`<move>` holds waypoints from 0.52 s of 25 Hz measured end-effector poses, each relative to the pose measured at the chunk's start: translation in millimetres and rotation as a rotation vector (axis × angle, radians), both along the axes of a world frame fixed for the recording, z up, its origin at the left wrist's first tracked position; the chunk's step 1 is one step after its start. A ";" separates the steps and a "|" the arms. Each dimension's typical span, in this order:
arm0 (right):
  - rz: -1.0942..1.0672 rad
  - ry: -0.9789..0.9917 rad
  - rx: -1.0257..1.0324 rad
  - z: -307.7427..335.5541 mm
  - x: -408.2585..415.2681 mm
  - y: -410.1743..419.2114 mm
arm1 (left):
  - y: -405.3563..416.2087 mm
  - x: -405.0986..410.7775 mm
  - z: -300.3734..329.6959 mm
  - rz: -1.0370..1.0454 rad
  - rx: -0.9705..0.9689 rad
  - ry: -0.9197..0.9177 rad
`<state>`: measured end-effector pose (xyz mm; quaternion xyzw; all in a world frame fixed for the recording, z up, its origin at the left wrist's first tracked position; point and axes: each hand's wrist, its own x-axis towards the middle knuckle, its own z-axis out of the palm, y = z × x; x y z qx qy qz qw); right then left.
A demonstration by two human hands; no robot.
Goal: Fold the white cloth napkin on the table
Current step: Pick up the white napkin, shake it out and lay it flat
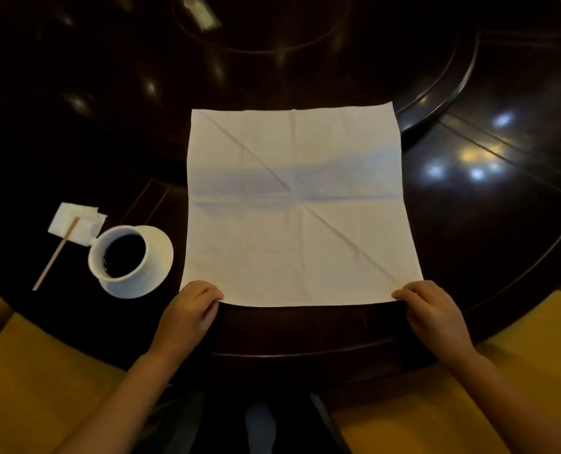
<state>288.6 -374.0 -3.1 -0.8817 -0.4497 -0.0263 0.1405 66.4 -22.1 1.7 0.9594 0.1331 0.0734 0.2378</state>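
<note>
The white cloth napkin (297, 208) lies spread flat and unfolded as a square on the dark, glossy round surface (485, 224), its far edge reaching up to the raised inner disc (436, 93) at the surface's middle. Creases cross the napkin: one diagonal runs from its far left corner to its near right corner, and fainter lines (a vertical and a horizontal one) meet at its centre.

The left hand (187, 309) sits at the napkin's near left corner, fingers curled over the cloth and pinching that corner against the thumb. The right hand (431, 308) is at the napkin's near right corner in the same manner, its fingers curled down on the cloth's edge; the thumb is hidden underneath, so the pinch there is probable rather than plainly seen. Both corners stay low, at or just above the surface.

Left of the napkin, just beside its near left part but apart from it, a white cup of dark liquid (122, 253) stands on a white saucer (156, 257). Farther left of the napkin, beyond the cup, a small folded paper tissue (76, 221) lies flat, and a thin wooden stir stick (55, 255) rests with its far end on that tissue and its near end on the surface.
</note>
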 end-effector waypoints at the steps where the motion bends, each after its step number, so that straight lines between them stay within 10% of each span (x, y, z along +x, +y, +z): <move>1: 0.017 -0.001 -0.004 0.0 -6.5 -6.8 | -4.3 -8.1 -0.4 0.000 -0.006 -0.001; 13: 0.144 0.014 -0.162 4.6 -50.3 -63.6 | -44.1 -76.3 -6.2 -0.098 -0.011 0.028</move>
